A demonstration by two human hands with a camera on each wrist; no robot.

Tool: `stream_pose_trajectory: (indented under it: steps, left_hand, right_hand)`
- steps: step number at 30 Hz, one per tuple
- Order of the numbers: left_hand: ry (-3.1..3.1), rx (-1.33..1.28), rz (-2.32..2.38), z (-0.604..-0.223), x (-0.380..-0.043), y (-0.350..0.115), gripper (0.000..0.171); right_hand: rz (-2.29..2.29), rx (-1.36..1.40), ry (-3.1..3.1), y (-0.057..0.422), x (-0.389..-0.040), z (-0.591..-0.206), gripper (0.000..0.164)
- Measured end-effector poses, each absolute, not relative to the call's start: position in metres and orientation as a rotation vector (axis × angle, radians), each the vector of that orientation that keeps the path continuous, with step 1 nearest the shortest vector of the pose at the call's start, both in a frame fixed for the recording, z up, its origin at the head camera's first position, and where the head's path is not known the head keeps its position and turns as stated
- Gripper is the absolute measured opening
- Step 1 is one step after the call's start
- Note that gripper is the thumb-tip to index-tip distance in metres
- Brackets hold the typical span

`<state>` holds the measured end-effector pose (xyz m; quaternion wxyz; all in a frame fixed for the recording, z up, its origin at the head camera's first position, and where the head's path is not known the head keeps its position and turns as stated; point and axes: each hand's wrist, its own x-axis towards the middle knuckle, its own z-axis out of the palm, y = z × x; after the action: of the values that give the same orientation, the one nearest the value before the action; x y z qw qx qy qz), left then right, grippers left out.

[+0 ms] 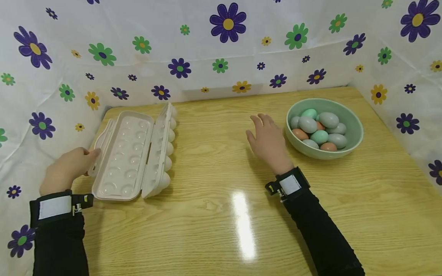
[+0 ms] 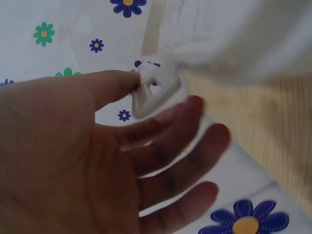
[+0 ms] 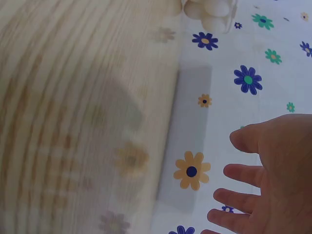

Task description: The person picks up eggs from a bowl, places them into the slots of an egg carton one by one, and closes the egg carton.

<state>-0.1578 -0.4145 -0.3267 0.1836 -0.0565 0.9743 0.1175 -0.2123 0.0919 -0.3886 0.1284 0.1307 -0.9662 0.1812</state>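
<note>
At the table's left stands an off-white plastic egg carton (image 1: pixel 122 153), unfolded, its rows of cups bare. Its lid (image 1: pixel 159 153) tilts upright along the right side. My left hand (image 1: pixel 70 165) pinches the carton's handle (image 1: pixel 103 140) at the left edge. In the left wrist view the thumb and forefinger meet on the handle's corner (image 2: pixel 163 100), with the other fingers spread below. Over the table's middle right, my right hand (image 1: pixel 267 142) holds nothing, fingers loosely extended. Just right of it sits a pale green bowl (image 1: pixel 357 134) of grey, brown and mint eggs (image 1: pixel 319 137).
Both things stand on a wood-grain table (image 1: pixel 207 184). A white cloth (image 1: pixel 200 38) printed with flowers rises behind it and along both sides. Part of the carton (image 3: pixel 214 12) shows at the top of the right wrist view.
</note>
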Motion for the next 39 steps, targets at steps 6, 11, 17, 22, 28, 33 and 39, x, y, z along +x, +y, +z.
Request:
stream_pose_trajectory:
  steps: [6, 11, 17, 22, 28, 33, 39]
  left_hand:
    - [2.804, -0.002, 0.388, -0.331, -0.167, -0.407, 0.051]
    - [2.848, 0.101, 0.437, -0.329, -0.172, -0.399, 0.042]
    - [2.871, 0.114, 0.499, -0.328, -0.17, -0.39, 0.042]
    - [2.913, 0.096, 0.614, -0.322, -0.168, -0.376, 0.045]
    - [3.049, 0.163, 0.677, -0.314, -0.171, -0.349, 0.04]
    - [3.108, 0.289, 0.72, -0.306, -0.178, -0.316, 0.034]
    - [3.155, 0.358, 0.581, -0.293, -0.181, -0.274, 0.032]
  right_hand:
    - [0.528, 0.399, -2.826, 0.085, -0.21, -0.391, 0.047]
    - [0.529, 0.399, -2.797, 0.084, -0.211, -0.39, 0.046]
    - [0.516, 0.399, -2.826, 0.084, -0.212, -0.39, 0.047]
    - [0.52, 0.388, -2.861, 0.085, -0.211, -0.392, 0.047]
    - [0.532, 0.379, -2.888, 0.09, -0.212, -0.392, 0.048]
    - [0.537, 0.331, -2.898, 0.096, -0.213, -0.388, 0.048]
    - [0.546, 0.33, -2.89, 0.101, -0.216, -0.388, 0.049]
